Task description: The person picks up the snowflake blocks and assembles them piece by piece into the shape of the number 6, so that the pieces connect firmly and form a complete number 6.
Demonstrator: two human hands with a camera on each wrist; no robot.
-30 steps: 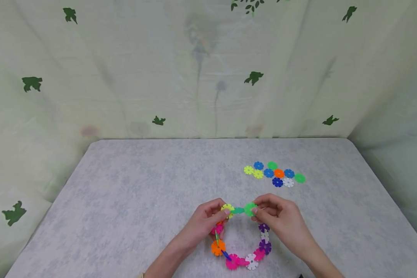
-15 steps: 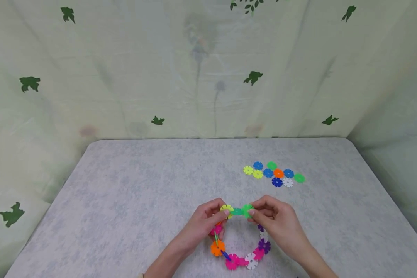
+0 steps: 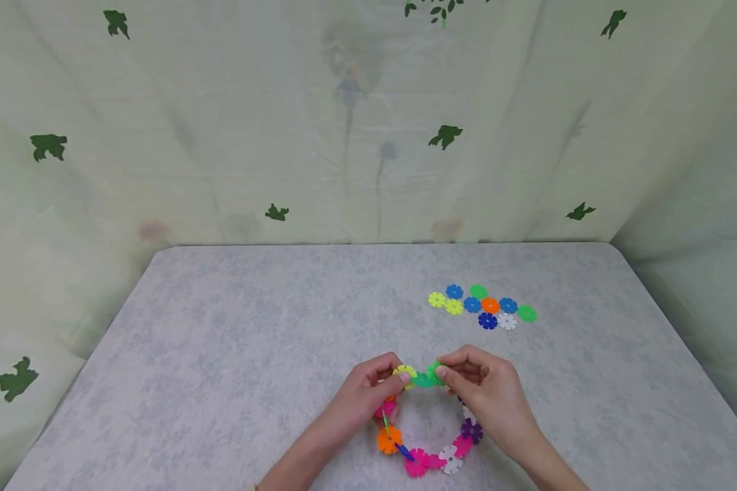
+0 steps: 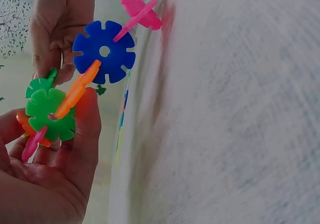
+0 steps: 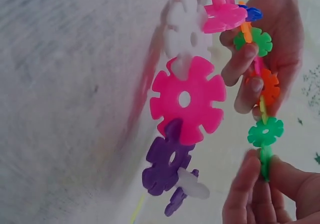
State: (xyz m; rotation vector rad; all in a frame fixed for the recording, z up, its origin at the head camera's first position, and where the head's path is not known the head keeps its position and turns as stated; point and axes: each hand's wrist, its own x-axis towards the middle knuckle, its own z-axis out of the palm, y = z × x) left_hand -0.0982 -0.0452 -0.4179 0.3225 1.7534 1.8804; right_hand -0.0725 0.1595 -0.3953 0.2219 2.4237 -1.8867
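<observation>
A curved chain of slotted, flower-shaped plastic discs hangs between the hands, near the front of the table. In the head view, my left hand pinches a yellow disc at the chain's upper left. Its fingers also lie behind a green disc and an orange disc. My right hand pinches a green disc between thumb and fingers, slotted against a teal-green disc. Lower round the curve come an orange disc, a blue disc, pink, white and purple discs.
Farther back on the grey table, right of centre, several loose discs lie flat in a cluster, among them an orange disc and a white disc. A pale curtain with dark green bird shapes hangs behind the table.
My right hand has moved slightly left, bringing its green disc closer to the teal-green one and tilting it. The left hand keeps its pinch on the yellow disc.
</observation>
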